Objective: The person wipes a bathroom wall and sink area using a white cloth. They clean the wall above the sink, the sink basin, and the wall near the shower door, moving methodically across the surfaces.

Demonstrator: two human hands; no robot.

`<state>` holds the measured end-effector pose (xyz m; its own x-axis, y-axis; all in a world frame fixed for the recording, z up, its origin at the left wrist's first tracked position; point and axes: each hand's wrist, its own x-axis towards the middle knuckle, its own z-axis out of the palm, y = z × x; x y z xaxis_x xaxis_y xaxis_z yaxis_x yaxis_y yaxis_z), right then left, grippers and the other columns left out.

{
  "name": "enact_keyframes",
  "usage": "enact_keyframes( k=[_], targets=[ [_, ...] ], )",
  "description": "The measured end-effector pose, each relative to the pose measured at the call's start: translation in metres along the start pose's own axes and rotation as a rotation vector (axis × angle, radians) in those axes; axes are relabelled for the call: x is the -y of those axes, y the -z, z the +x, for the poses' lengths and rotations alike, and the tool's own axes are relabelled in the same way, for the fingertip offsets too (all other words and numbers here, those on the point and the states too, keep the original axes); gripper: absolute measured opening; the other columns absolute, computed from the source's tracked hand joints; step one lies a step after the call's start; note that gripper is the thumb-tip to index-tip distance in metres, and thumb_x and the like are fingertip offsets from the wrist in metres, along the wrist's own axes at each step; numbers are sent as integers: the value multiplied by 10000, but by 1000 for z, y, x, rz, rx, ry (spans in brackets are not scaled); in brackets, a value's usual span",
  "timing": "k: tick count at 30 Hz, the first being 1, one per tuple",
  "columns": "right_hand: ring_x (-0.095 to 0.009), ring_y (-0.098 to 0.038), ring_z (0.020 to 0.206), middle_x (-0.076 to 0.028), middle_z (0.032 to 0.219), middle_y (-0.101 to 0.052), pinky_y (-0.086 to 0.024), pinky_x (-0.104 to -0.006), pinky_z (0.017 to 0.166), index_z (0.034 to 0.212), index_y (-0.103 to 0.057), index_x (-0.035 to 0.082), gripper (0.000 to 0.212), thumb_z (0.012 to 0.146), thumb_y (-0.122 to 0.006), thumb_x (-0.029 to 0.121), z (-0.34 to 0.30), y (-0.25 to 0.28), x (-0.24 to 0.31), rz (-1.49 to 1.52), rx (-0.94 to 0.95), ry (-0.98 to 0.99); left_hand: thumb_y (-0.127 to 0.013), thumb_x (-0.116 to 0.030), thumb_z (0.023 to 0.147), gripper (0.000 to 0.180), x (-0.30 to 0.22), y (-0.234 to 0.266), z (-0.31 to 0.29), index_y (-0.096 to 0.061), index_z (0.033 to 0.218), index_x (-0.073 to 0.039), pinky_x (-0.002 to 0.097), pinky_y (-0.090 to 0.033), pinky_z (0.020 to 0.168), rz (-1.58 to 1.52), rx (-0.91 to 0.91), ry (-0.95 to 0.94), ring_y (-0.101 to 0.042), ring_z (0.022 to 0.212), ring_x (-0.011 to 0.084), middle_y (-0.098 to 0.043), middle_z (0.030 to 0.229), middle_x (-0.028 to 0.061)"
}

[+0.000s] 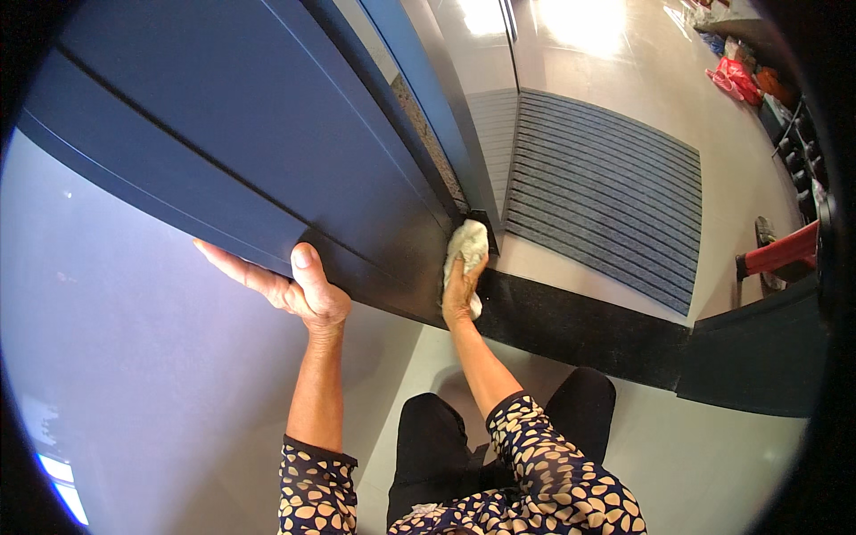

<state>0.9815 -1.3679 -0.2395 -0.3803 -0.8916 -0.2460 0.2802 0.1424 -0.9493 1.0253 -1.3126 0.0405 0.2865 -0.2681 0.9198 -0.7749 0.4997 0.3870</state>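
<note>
A dark blue door (214,116) with grooved lines fills the upper left and stands ajar. My left hand (299,285) grips its edge, the thumb on the blue face and the fingers reaching behind along the rim. In my right hand (459,290) is a whitish cloth (468,245), bunched up and pressed at the lower corner of the door, beside the foot of the door frame (455,116). Part of the cloth sticks out below my fingers.
A black threshold strip (580,325) crosses the floor right of my right hand. Beyond it lies a grey ribbed doormat (606,196). Red bags (736,80) and other items line the far right, with a red bar-like object (780,254) nearer.
</note>
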Motion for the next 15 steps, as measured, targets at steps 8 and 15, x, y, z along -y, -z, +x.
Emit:
enact_keyframes(
  k=[8,15],
  targets=[
    [-251,-465,1153,-137,1294,-455,-381,-356,956,1407,-269,111,618,883,-535,302,39,24,-54,295,9,-174,-572,-279,841,909,0,-6,-2,34,1459,-1,403,-80,1119,-51,39,-16,-74,1399,272,-50,1521,177],
    [-146,-517,957,-66,1098,-545,-450,-286,805,1319,-371,131,518,858,-604,166,-6,8,77,578,271,-14,-588,-360,845,891,23,2,-10,-58,1454,18,444,-97,1113,63,48,-52,-79,1393,328,-47,1509,202]
  ],
)
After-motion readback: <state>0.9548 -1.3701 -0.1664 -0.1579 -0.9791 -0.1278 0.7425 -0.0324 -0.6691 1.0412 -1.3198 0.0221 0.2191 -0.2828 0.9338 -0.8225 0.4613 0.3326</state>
